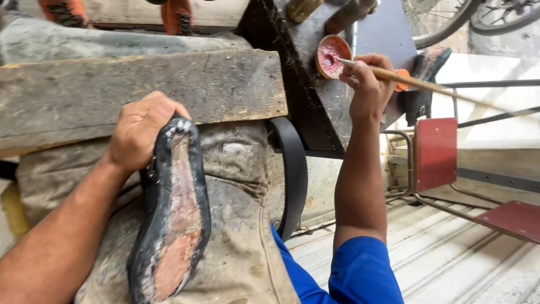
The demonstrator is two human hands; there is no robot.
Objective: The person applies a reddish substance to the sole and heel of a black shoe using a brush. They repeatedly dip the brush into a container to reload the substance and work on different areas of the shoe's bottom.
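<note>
Rough wood plank point(140, 90) lies across the back. L hand point(138, 132) curls tight round a black shoe point(171, 219), sole up, pink w/ glue, on dusty cloth point(242, 225). R hand point(368, 79) pinches a thin stick brush point(427, 85), tip in a round red pot point(332, 55).

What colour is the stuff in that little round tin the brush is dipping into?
Red to pinkish, filling the small round tin, clearest in the head view.
</note>
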